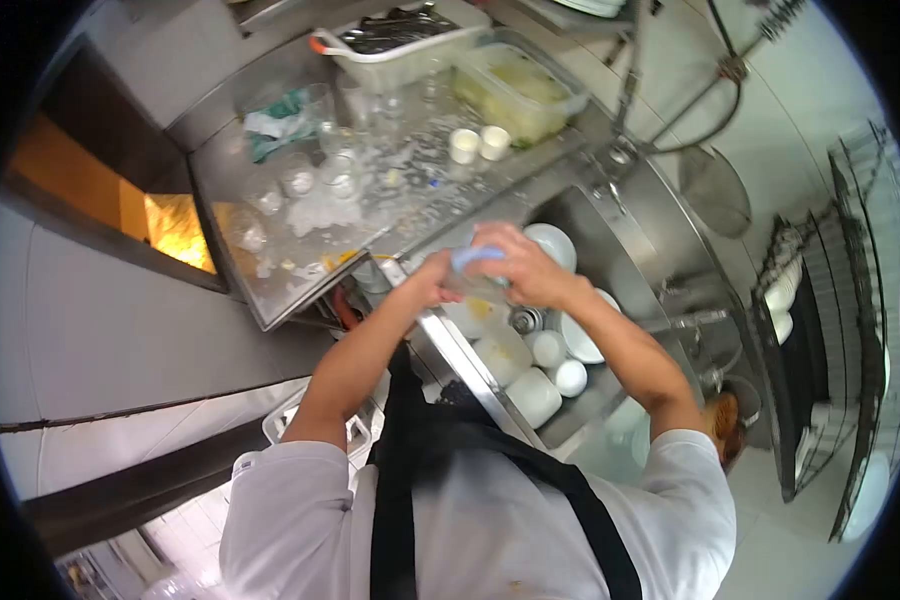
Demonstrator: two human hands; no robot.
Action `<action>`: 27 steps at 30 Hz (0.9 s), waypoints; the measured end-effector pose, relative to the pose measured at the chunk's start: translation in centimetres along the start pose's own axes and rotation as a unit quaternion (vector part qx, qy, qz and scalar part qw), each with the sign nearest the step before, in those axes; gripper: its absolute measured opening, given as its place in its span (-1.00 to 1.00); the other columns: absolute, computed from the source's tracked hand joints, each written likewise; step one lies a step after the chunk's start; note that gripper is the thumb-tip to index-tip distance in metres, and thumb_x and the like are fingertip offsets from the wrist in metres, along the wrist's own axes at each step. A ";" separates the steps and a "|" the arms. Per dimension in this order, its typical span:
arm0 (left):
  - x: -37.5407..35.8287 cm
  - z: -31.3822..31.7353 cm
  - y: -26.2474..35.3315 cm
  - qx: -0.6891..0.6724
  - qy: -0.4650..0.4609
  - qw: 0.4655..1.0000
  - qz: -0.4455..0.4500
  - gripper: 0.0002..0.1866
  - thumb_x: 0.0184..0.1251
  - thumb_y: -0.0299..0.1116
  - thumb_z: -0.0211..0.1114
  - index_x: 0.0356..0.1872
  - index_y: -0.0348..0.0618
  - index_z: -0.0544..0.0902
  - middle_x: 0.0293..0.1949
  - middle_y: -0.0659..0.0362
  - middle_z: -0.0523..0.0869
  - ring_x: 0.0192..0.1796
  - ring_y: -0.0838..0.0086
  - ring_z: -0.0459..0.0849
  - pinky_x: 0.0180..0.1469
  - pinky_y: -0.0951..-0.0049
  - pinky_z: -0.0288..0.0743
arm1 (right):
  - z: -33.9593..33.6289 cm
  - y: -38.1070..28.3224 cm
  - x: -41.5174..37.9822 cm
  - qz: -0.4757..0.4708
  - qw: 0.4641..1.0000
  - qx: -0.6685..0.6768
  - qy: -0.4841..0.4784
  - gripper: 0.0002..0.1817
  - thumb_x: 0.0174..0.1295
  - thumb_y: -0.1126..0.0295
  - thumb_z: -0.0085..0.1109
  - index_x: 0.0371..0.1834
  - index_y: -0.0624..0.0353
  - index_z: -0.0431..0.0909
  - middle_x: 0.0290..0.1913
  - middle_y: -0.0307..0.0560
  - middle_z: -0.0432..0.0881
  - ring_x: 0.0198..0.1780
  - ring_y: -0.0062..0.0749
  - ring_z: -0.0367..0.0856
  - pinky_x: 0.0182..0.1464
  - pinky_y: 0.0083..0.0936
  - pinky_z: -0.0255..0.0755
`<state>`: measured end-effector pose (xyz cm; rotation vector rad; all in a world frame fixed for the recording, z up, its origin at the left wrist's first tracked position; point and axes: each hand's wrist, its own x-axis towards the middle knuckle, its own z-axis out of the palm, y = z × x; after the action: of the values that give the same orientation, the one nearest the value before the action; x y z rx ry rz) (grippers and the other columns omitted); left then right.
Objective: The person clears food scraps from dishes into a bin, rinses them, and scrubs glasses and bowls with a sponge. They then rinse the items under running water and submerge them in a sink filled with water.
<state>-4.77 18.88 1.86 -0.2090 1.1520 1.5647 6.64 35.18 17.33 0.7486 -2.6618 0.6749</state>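
Note:
Over the near edge of the sink (620,245), both my hands are closed around a small clear vessel (482,287) with a light-blue part (477,257) at its top. Motion blur hides whether the blue part is a lid, a rim or a cloth. My left hand (434,279) grips it from the left, while my right hand (515,262) curls over its top and right side. Below them in the sink lie white bowls (552,246), white cups (548,349) and a white rectangular dish (534,398) beside the drain (526,320).
Drinking glasses (340,177), a green-and-white cloth (278,125) and two white cups (478,145) stand on the wet steel counter (410,190). Behind are a cutlery tub (410,65) and a clear plastic bin (518,95). A strainer (713,190) hangs near the wire rack (820,330) on the right.

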 end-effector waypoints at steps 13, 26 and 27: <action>-8.8 -4.7 10.8 0.358 0.125 0.810 0.447 -0.11 -0.13 -0.48 0.59 0.28 -0.19 0.26 0.19 -0.16 0.51 0.21 0.01 0.56 0.22 0.20 0.46 | 6.2 10.4 17.5 0.216 0.958 0.178 -0.060 -0.58 0.04 0.11 0.52 -0.20 0.21 0.66 -0.35 -0.10 0.70 -0.37 -0.37 0.64 -0.37 -0.44 0.51; -5.7 -21.9 6.6 0.116 0.501 0.652 0.557 -0.08 0.01 -0.56 0.55 0.37 -0.28 0.15 0.28 -0.02 0.35 0.32 0.28 0.37 0.37 0.30 0.26 | -0.2 47.4 12.8 0.380 0.868 -0.317 -0.025 -0.55 0.12 0.35 0.17 0.15 0.04 0.58 0.10 0.23 0.61 0.14 0.18 0.57 0.20 -0.11 0.43; -5.8 -22.6 6.5 0.114 0.511 0.646 0.555 -0.08 0.02 -0.55 0.55 0.38 -0.29 0.14 0.28 -0.03 0.35 0.32 0.27 0.37 0.37 0.29 0.25 | -0.9 46.8 13.7 0.419 0.861 -0.287 -0.014 -0.52 0.11 0.35 0.17 0.17 0.04 0.58 0.12 0.22 0.61 0.14 0.18 0.57 0.20 -0.12 0.43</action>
<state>-17.77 -1.16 -2.11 -0.2313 2.7288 2.3978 -30.18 65.26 6.73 -0.6016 -2.8981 -0.0163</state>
